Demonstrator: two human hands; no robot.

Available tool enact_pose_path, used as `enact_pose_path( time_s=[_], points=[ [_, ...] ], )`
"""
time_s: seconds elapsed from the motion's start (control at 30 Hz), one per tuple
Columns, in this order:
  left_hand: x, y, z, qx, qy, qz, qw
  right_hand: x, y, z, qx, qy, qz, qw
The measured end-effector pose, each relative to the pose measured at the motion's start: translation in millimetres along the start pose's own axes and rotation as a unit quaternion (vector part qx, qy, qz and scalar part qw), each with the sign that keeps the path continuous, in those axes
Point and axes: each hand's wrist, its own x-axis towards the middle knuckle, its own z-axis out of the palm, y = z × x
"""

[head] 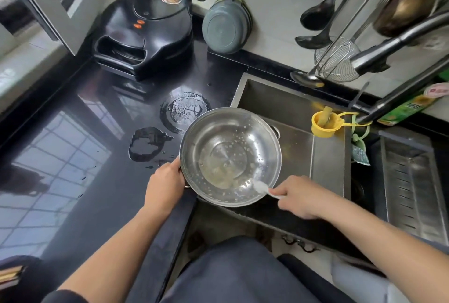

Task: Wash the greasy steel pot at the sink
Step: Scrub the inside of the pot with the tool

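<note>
Pot (230, 157) at frame centre, left hand (165, 185) gripping its rim to steady it over the sink (328, 157) while right hand (300, 197) pinches a white spoon (261, 186) at the greasy wall.

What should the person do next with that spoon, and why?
Probably tip the white spoon, pinched by the right hand, so its white powder drops into the pot. The spoon sits just over the rim, the left hand grips the pot's edge, and greasy residue spots the inside.
</note>
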Motion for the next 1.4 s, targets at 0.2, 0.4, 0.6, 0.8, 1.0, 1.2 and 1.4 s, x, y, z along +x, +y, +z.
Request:
enact_pose_path(
  time_s=[0.2,0.4,0.6,0.8,1.0,1.2,1.4],
  points=[
    [-11.6,27.1,-10.0,0.060,0.129,0.215,0.966,15.6,5.2,-5.9,0.033,0.003,-0.007,0.999],
    [-40.7,37.9,20.1,0.149,-0.114,0.480,0.857,11.3,-6.6,-2.6,0.050,0.000,-0.037,0.998],
    [-33.3,27.0,34.2,0.254,-0.171,0.464,0.831,2.6,8.5,-0.9,-0.116,0.011,0.007,0.993],
    [-24.9,42.3,22.3,0.335,-0.119,0.492,0.794,21.5,34.4,-24.4,-0.249,0.159,0.019,0.955],
    [-17.8,52.9,10.1,0.407,-0.046,0.514,0.753,-1.7,35.6,34.1,-0.210,0.203,-0.007,0.956],
    [-33.7,54.3,24.9,0.449,-0.009,0.549,0.705,-10.6,18.6,69.8,0.007,0.053,-0.010,0.999],
    [-32.4,50.8,26.9,0.464,-0.019,0.521,0.716,-1.9,48.7,15.6,-0.194,0.208,0.047,0.958]
  ],
)
